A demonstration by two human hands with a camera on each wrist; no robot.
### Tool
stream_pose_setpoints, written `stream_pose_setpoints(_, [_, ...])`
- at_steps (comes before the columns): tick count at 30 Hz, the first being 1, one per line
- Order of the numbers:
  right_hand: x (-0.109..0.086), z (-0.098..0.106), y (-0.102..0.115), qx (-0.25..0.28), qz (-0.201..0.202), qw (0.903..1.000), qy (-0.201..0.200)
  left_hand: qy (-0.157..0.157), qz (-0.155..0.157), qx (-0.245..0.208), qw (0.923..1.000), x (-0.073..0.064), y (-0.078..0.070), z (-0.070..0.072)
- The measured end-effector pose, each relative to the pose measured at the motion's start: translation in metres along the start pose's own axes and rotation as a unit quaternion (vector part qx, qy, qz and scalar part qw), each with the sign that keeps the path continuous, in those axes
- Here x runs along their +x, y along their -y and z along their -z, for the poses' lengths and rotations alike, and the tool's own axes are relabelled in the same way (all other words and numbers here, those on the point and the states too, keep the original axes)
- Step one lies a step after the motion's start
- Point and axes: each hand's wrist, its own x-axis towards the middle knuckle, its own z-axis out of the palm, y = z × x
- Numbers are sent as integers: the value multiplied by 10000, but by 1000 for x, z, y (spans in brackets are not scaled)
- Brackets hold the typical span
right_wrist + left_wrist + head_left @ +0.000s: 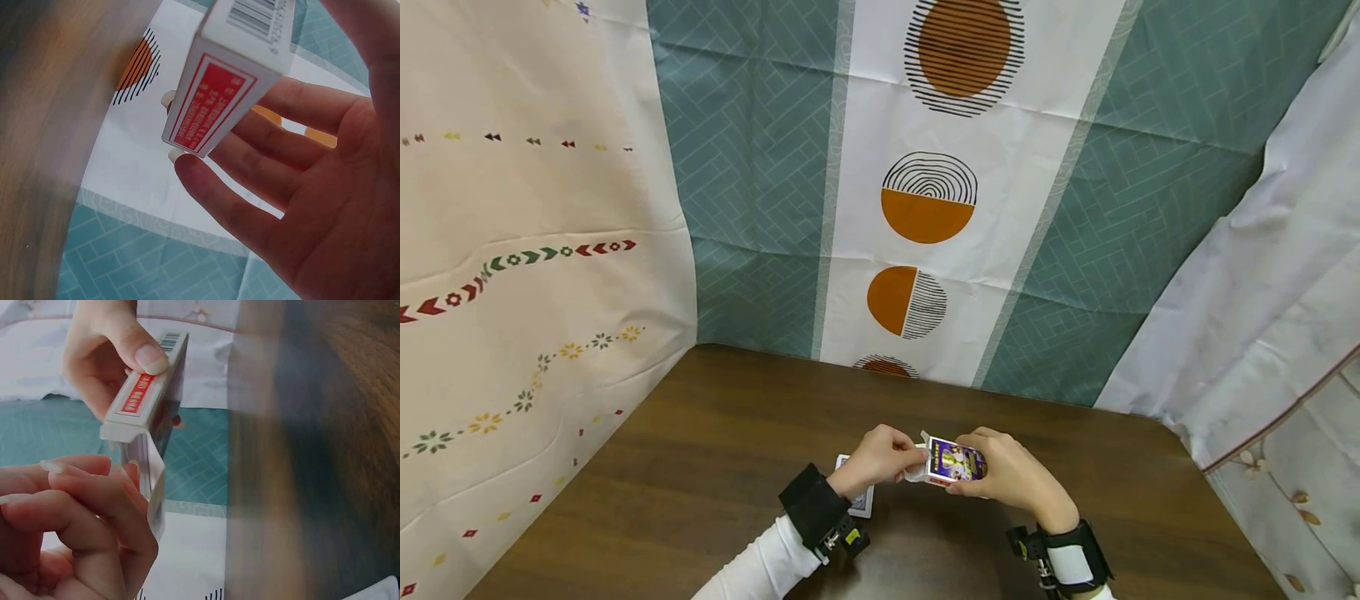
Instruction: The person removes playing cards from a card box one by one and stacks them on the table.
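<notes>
My right hand (1011, 471) grips a card box (957, 461) with a purple picture face, thumb on one side and fingers on the other. In the right wrist view, the box's white side shows a red label (215, 103) and a barcode. The box's open end faces my left hand (883, 456), with a white flap (156, 478) standing out. The left fingers are curled at that mouth, one fingertip inside it; I cannot tell whether they pinch the flap or the contents. Under the left wrist, a playing card (862, 502) lies on the table, partly covered.
The brown wooden table (737, 417) extends around both hands. Behind it hangs a teal and white patterned cloth (752, 167), with pale cloths at the left (550, 217) and right (1262, 275). Both wrists wear black straps with small cameras.
</notes>
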Motion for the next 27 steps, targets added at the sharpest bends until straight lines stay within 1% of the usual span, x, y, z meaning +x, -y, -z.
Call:
stream_pose_setpoints(2, [0, 0, 0, 7, -5, 10000, 12, -24, 49, -10, 10000, 0, 1, -1])
stream_pose_setpoints(6, [-1, 1, 2, 59, 101, 9999, -10, -8, 14, 76, 10000, 1, 1, -2])
stream_pose_setpoints(11, [-3, 2, 3, 31, 302, 9995, -74, 279, -102, 250, 9992, 2, 0, 0])
stream_pose_setpoints(15, [-4, 3, 6, 75, 229, 9997, -57, 516, -205, 365, 9978, 4, -1, 2])
stream_pose_setpoints(22, [-3, 4, 6, 151, 219, 9996, 32, 685, -181, 176, 9973, 3, 2, 4])
stream_pose_setpoints(27, [-2, 3, 5, 174, 176, 9997, 80, 626, -117, -45, 9980, 1, 6, 7])
